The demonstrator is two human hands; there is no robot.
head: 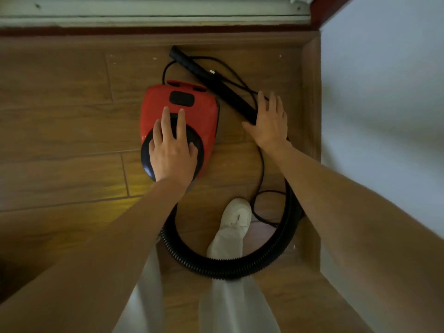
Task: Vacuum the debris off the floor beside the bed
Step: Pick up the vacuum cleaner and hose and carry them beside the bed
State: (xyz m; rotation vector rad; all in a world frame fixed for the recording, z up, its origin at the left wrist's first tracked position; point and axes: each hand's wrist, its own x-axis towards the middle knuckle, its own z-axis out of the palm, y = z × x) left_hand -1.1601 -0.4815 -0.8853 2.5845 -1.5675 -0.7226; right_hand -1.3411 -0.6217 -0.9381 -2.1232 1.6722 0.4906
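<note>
A red canister vacuum (192, 109) with a black round end sits on the wooden floor (60, 131). My left hand (171, 150) lies flat on its black top, fingers spread. Its black ribbed hose (228, 267) loops around my foot and runs up to a black wand (211, 80) lying diagonally beside the vacuum. My right hand (269, 121) hovers open over the near end of the wand, fingers apart, gripping nothing. A thin black cord (262, 164) curls along the floor. A few pale specks of debris (155, 58) lie near the far wall.
The bed's wooden side rail (311, 97) and pale blue sheet (384, 104) fill the right. A dark red skirting and white window track (153, 18) run along the far edge. My white shoe (236, 217) stands inside the hose loop.
</note>
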